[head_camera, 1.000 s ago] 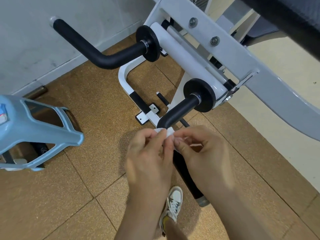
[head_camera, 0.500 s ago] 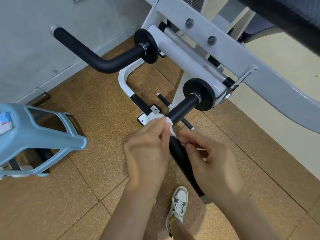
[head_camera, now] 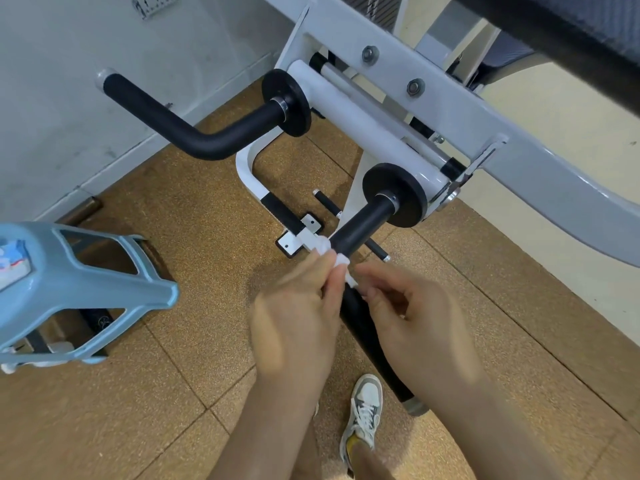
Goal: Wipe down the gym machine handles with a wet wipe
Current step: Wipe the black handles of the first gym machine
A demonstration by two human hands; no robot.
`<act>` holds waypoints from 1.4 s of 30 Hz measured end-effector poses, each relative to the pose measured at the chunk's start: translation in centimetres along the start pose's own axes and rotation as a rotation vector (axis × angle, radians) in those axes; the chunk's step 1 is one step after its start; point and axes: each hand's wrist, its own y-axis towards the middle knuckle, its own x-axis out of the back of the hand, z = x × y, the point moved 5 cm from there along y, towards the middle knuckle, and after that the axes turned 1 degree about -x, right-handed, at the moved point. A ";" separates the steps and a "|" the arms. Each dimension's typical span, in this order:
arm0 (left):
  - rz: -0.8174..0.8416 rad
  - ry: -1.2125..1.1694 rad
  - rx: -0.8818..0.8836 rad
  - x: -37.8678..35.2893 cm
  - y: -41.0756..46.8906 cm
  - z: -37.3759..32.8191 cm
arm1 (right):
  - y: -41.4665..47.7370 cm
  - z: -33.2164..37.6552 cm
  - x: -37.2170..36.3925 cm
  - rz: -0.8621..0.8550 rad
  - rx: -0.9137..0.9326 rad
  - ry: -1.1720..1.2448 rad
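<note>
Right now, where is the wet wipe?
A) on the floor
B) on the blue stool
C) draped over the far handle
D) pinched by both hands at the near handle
D: the left hand and right hand both pinch the wet wipe at the near handle.

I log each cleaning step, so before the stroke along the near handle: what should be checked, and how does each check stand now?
1. Wipe gripped: ok. The left hand pinches the wipe; the right hand pinches its other end.
2. Wipe on the near handle: ok, it lies against the bend.
3. Wipe wrapped right round: cannot tell, the hands hide it.
4. Path up to the disc free: ok, bare black grip.
5. Wipe wet: cannot tell.
6. Far handle done: cannot tell.
</note>
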 end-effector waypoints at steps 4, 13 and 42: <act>0.143 0.044 0.002 -1.0 2.7 -0.3 | 0.4 -0.1 0.0 -0.001 -0.013 0.024; 0.242 -0.406 0.297 -2.3 3.9 0.7 | 1.8 -0.1 -0.9 0.003 -0.048 0.099; 0.295 -0.168 -0.028 -5.2 10.6 -2.7 | 3.7 -1.4 1.1 -0.402 -0.242 0.400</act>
